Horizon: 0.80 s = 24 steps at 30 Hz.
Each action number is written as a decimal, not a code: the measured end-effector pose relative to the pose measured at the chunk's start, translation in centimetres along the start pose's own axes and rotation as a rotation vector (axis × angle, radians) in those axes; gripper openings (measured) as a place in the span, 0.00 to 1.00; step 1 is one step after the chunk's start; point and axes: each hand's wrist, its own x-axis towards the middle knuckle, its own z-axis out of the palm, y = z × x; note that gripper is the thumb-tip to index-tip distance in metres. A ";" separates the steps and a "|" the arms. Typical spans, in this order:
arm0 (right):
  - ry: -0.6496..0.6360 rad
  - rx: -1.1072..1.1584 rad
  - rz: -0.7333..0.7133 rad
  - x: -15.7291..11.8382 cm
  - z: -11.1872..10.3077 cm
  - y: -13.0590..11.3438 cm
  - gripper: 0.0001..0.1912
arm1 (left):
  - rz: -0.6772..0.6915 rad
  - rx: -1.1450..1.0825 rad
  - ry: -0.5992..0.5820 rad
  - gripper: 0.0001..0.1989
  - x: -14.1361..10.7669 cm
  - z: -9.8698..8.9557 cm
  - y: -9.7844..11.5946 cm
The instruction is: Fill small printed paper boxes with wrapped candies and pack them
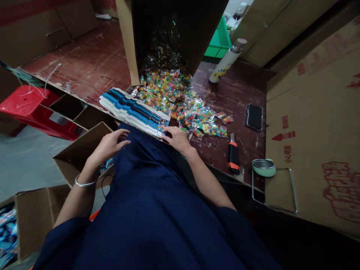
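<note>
A long fanned row of blue and white printed packets [135,112] lies along the front edge of the red-brown table. My right hand [177,139] rests at the row's right end, its fingertips touching the last packet. Over the open carton in front of my lap, my left hand [114,141] hangs with fingers apart and nothing between them. Small clear bags of colourful candy [180,97] are heaped behind the row, spilling out of a tipped cardboard box [128,41].
An orange and black cutter [233,155], a phone [254,117] and a white flask [227,62] are on the table [98,56]. A green cup [264,168] sits in a wire holder. A red stool [25,101] stands left; a carton [36,221] is lower left.
</note>
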 end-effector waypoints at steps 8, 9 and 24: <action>0.410 0.078 -0.334 -3.8 -0.3 -4.3 0.08 | -0.154 -1.220 -0.193 0.25 1.6 8.0 3.2; 0.374 0.086 -0.400 -4.3 -0.2 -5.1 0.08 | -0.164 -1.317 -0.207 0.27 1.6 8.3 3.3; -0.087 0.437 -0.063 -3.8 -3.7 -8.4 0.17 | -0.048 -1.190 -0.494 0.30 0.3 7.9 4.1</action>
